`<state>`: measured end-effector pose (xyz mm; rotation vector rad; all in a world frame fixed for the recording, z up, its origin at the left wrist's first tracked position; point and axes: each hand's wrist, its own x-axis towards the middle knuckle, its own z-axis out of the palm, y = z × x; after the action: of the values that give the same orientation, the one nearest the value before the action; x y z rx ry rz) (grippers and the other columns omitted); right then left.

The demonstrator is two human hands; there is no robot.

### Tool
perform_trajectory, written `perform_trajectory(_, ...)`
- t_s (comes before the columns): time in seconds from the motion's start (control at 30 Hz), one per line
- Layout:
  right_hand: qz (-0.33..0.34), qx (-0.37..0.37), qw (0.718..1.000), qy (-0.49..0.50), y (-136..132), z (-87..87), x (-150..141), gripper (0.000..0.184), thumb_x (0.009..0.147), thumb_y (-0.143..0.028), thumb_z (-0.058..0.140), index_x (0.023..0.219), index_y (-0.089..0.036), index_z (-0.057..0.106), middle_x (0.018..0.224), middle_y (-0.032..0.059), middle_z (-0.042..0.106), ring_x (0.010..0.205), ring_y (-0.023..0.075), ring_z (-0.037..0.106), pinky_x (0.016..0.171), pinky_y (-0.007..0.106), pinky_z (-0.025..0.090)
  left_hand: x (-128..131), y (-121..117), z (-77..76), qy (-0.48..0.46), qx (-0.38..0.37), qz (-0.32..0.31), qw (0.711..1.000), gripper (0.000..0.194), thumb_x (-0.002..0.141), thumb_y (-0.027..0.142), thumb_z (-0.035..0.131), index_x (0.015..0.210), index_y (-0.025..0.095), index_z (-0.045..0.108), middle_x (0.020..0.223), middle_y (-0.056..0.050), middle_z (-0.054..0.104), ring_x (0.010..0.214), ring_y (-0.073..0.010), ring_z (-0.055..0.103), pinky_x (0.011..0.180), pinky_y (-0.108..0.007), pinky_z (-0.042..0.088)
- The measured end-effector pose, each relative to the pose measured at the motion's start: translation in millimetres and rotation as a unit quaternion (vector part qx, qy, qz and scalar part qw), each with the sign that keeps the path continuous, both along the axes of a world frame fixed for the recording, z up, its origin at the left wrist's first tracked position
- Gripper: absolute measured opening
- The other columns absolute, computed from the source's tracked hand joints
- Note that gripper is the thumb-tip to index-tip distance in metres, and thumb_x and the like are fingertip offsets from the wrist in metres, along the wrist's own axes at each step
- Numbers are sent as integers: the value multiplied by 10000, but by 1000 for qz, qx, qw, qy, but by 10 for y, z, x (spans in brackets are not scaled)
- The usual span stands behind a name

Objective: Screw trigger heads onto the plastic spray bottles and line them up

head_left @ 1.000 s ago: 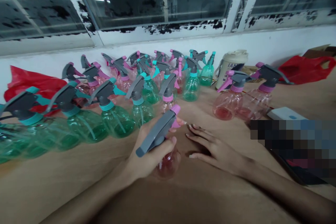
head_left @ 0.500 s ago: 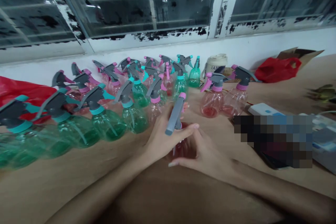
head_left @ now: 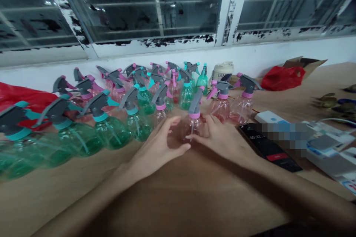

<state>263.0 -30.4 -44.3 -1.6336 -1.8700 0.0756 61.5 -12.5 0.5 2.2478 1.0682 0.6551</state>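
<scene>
1. We have the bottle (head_left: 192, 127) upright to the left of the phone (head_left: 274, 152), its pink nozzle pointing away from us.
2. Our right hand (head_left: 222, 139), between that bottle and the phone, grasps the clear body, thumb across the near side.
3. Our left hand (head_left: 160, 146), farther left of the phone, is released, fingers and thumb spread in a curve beside the bottle; we cannot tell whether its thumb tip touches.
4. Well left of the phone, we see a row of green bottles (head_left: 112, 131).
5. Beyond the phone and to its left stand two pink bottles (head_left: 241, 110), with a cup (head_left: 222, 71) farther back.
6. Just beyond the phone we have a white box (head_left: 268, 116); farther beyond it, a red bag (head_left: 282, 78).
</scene>
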Motion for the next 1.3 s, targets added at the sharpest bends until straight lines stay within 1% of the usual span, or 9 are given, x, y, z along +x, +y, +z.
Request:
perform_trajectory(0.1,-44,-20,998,-34,105,62,22,707,740,-643,504,1220,-124,468,1151,177,580,1049,351,544,788,458,464,-223,-118,-131,61,-25,15,998,457,827,341,564,1249,333,388,1303,-16,489,1108,-218,537,953,-414,427)
perform_trajectory(0.33,-45,-30,998,-16,428,23,2,726,700,-614,579,1202,-101,474,1141,191,590,1058,352,546,851,469,445,-567,-267,-324,101,-62,20,993,286,864,355,489,1146,308,478,1201,-5,568,1046,-215,582,908,-378,464)
perform_trajectory(0.47,-54,-29,998,-9,526,18,-48,713,704,-580,596,1210,-98,457,1115,202,602,1027,355,568,807,466,465,-603,-322,-346,99,-61,21,993,242,893,349,427,1119,311,504,1178,6,577,1062,-210,574,926,-377,454)
perform_trajectory(0.77,-53,-29,998,-15,509,19,-90,788,733,-594,559,1323,-113,360,1131,201,609,1016,369,580,790,484,465,-567,-288,-453,103,-68,3,992,239,884,324,457,1117,302,506,1172,4,574,1051,-187,566,923,-367,458)
perform_trajectory(0.9,-63,-30,997,-16,345,85,68,733,750,-623,513,1306,-154,416,1027,159,663,912,338,627,717,449,487,-526,-268,-444,99,-89,4,991,252,863,328,495,1113,302,506,1158,10,589,1019,-181,585,910,-346,470)
perform_trajectory(1.0,-75,-18,997,-1,167,171,303,518,781,-617,470,1070,-209,606,888,98,700,801,283,653,664,390,492,-494,-253,-434,100,-85,6,991,258,852,330,507,1109,305,510,1156,7,597,1010,-196,590,906,-371,472)
perform_trajectory(1.1,-118,10,992,36,48,227,583,350,810,-518,491,907,-220,648,806,62,706,704,237,657,630,348,485,-459,-248,-424,90,-71,-3,993,259,852,318,507,1111,313,513,1152,4,598,1007,-206,591,901,-392,476)
perform_trajectory(1.2,-175,40,983,30,53,227,797,354,790,-481,525,969,-190,620,856,86,703,710,253,655,616,356,475,-394,-255,-390,92,-70,-9,993,252,851,305,510,1102,310,524,1147,2,601,1002,-208,594,895,-389,478)
perform_trajectory(1.3,-199,26,980,-1,151,186,870,476,778,-492,533,1119,-159,550,982,129,684,791,296,654,666,396,472,-303,-272,-335,94,-69,-11,993,254,844,293,518,1098,301,526,1150,2,601,1001,-201,597,890,-375,482)
